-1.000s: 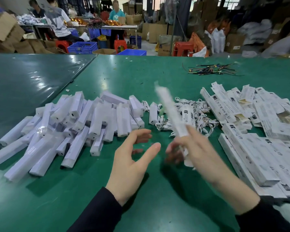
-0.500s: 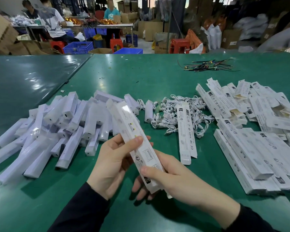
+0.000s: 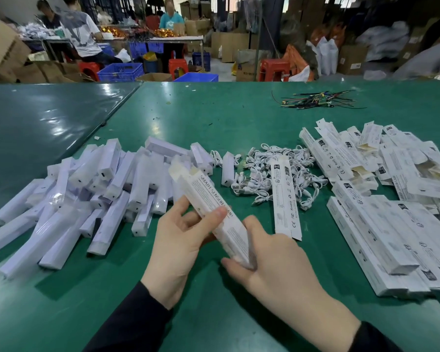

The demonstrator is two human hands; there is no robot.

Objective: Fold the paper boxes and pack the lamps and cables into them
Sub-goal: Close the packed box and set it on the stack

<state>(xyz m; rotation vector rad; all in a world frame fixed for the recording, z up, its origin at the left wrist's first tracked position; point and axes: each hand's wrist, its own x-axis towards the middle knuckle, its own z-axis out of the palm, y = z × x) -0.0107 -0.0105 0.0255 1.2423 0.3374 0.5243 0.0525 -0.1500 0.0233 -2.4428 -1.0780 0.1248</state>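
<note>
A long white paper box (image 3: 215, 209) printed with grey text slants from near centre up to the left, its far end flaps open. My left hand (image 3: 178, 242) grips its middle, thumb over the top face. My right hand (image 3: 272, 262) holds its near end from the right, fingers curled under it. Wrapped white lamps (image 3: 92, 196) lie heaped on the left. A tangle of white cables (image 3: 259, 171) sits in the middle, with one flat box (image 3: 285, 199) lying on it. Flat and folded boxes (image 3: 381, 199) are piled on the right.
The green table (image 3: 214, 118) stretches far ahead; a second darker table (image 3: 36, 123) adjoins on the left. Loose coloured wires (image 3: 318, 100) lie far back on the right. People, red stools, blue crates and cartons stand beyond the table edge.
The box came down from my raised right hand into both hands. It has since turned so its printed side face shows, and my right hand has slid to its near end.
</note>
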